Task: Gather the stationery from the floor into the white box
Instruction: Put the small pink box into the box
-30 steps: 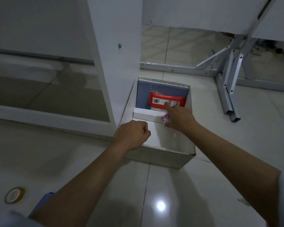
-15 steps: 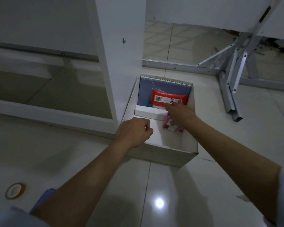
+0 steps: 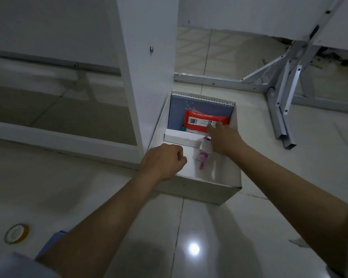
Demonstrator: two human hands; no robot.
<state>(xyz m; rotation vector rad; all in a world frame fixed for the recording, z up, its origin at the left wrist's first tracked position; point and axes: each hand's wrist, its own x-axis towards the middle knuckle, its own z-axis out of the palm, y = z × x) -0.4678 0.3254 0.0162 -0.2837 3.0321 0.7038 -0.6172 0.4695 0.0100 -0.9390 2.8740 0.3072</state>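
Note:
The white box [image 3: 199, 190] stands on the tiled floor against a white furniture panel. Inside it a blue spiral notebook [image 3: 197, 107] leans on the far wall, with a red wipes pack [image 3: 201, 121] in front and a small white carton [image 3: 179, 138] below. A pink-capped white bottle [image 3: 203, 154] lies on the box bottom, blurred. My right hand [image 3: 223, 138] is inside the box beside the bottle, its fingers stretched to the red pack. My left hand [image 3: 163, 161] curls over the box's near left rim.
A tape roll [image 3: 16, 233] lies on the floor at the lower left. A blue object [image 3: 51, 242] shows under my left forearm. The white panel [image 3: 149, 67] rises left of the box. Grey metal table legs [image 3: 279, 109] stand at the right.
The pink-capped bottle left my right hand and now lies on the box bottom. My right hand's fingers have straightened toward the red pack. My left hand stayed on the rim.

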